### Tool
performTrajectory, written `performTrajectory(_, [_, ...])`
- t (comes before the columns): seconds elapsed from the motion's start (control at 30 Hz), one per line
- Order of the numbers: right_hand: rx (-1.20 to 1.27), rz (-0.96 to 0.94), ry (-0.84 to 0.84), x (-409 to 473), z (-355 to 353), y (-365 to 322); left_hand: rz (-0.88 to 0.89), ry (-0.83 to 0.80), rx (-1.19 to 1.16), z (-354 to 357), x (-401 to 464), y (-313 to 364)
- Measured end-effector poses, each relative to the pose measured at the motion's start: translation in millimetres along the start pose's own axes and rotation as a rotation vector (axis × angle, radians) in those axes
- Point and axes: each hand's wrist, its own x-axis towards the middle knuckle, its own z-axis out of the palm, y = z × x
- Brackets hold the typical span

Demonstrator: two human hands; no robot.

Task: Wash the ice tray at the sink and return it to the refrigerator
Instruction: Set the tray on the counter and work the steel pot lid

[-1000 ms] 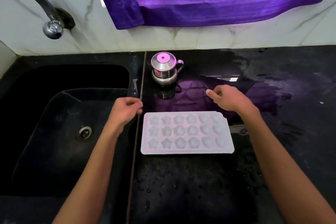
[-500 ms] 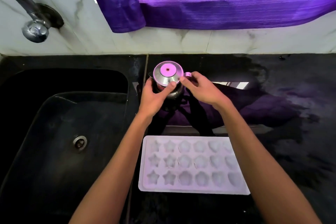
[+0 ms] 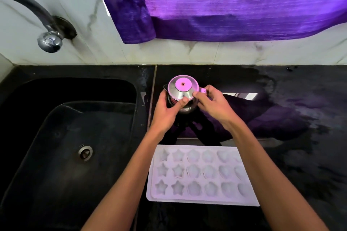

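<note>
A pale ice tray [image 3: 201,174] with star and flower moulds lies flat on the black counter [image 3: 300,155], right of the sink [image 3: 62,137]. Beyond it stands a small steel pot [image 3: 183,90] with a lid and a side handle. My left hand [image 3: 166,111] cups the pot's left side, thumb on the lid's rim. My right hand [image 3: 212,104] pinches the lid's edge next to the handle. Both forearms pass over the tray's left and right ends.
A curved tap [image 3: 47,37] hangs over the sink's back left, and a drain [image 3: 85,153] sits in the basin floor. A purple curtain [image 3: 225,2] drapes over the marble wall. The counter is wet on the right.
Both hands left the tray's far edge and reached forward to the steel pot, closing on it. Over the last half second they hardly moved.
</note>
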Motion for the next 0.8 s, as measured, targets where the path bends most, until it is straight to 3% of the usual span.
performTrajectory(0.33, [0.058,-0.043,0.078,-90,-41,-25,0.059,-0.128,-0.077,37,-63,20])
performTrajectory(0.8, [-0.248,-0.102,0.339,-200,-97,-25,0.039,-0.359,0.002,94,-147,20])
